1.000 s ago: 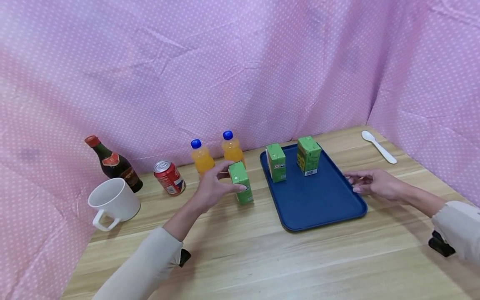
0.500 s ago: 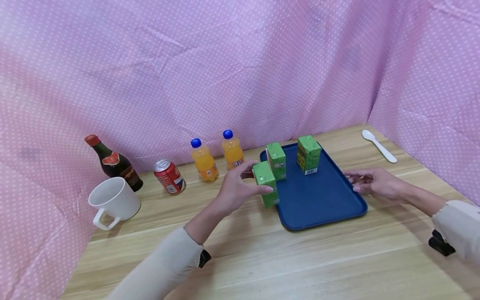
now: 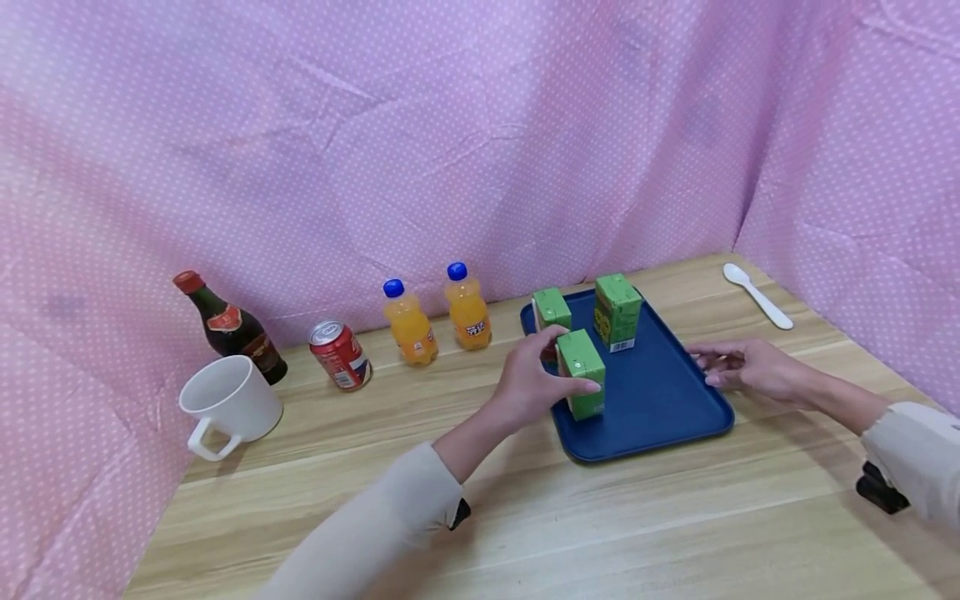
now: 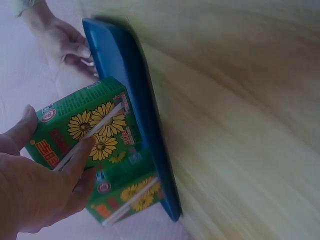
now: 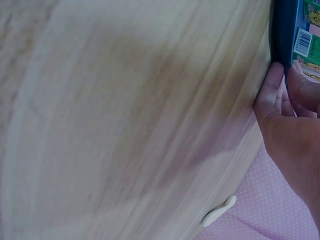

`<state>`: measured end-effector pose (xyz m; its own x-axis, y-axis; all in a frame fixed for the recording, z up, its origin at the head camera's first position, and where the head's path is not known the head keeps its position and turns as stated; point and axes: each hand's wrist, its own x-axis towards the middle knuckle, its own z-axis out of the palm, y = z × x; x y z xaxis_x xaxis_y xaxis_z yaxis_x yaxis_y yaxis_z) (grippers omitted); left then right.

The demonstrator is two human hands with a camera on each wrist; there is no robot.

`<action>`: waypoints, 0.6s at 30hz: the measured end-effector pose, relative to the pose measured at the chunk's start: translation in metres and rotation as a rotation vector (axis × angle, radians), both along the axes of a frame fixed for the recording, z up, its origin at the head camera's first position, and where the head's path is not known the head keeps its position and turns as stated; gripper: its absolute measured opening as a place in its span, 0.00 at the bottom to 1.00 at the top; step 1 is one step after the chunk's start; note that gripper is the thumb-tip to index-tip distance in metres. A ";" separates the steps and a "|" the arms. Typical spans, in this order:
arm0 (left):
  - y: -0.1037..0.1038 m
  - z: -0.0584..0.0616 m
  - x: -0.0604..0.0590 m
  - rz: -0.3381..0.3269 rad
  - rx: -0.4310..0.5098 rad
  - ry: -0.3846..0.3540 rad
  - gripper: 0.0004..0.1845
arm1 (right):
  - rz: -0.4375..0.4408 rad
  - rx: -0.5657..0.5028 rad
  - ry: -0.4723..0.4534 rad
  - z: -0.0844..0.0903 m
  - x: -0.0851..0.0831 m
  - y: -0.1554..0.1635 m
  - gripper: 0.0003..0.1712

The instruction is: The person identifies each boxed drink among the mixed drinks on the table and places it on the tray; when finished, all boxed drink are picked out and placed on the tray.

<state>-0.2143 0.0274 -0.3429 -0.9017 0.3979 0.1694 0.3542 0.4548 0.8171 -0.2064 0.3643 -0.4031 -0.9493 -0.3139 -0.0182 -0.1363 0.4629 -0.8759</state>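
Note:
My left hand (image 3: 561,368) grips a green juice carton (image 3: 582,377) upright over the front left part of the blue tray (image 3: 660,392); whether it touches the tray floor I cannot tell. In the left wrist view the thumb and fingers (image 4: 75,160) wrap the carton (image 4: 87,127), which has yellow flowers and a straw on its side. Two more green cartons (image 3: 551,307) (image 3: 617,310) stand at the back of the tray. My right hand (image 3: 738,364) rests on the table with relaxed fingertips (image 5: 280,85) against the tray's right rim (image 5: 280,30).
Along the back left stand two orange drink bottles (image 3: 408,333) (image 3: 467,315), a red can (image 3: 339,355), a dark bottle (image 3: 228,327) and a white mug (image 3: 228,404). A white spoon (image 3: 757,293) lies at the back right. Pink dotted cloth surrounds the wooden table (image 3: 675,517).
My left hand has carried the green carton rightward from beside the orange bottles to over the tray. The right hand has stayed at the tray's rim.

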 end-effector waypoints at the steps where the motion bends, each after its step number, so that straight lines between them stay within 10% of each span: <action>1: 0.003 -0.001 0.001 0.001 -0.007 0.003 0.39 | 0.002 -0.002 0.002 0.000 0.000 0.000 0.34; 18: 0.012 -0.010 -0.004 -0.002 -0.039 0.025 0.38 | -0.006 0.041 0.015 -0.002 -0.002 0.002 0.34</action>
<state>-0.2188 0.0390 -0.3532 -0.8963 0.4069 0.1764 0.3757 0.4854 0.7894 -0.2088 0.3661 -0.4048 -0.9513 -0.3077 -0.0164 -0.1467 0.4990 -0.8541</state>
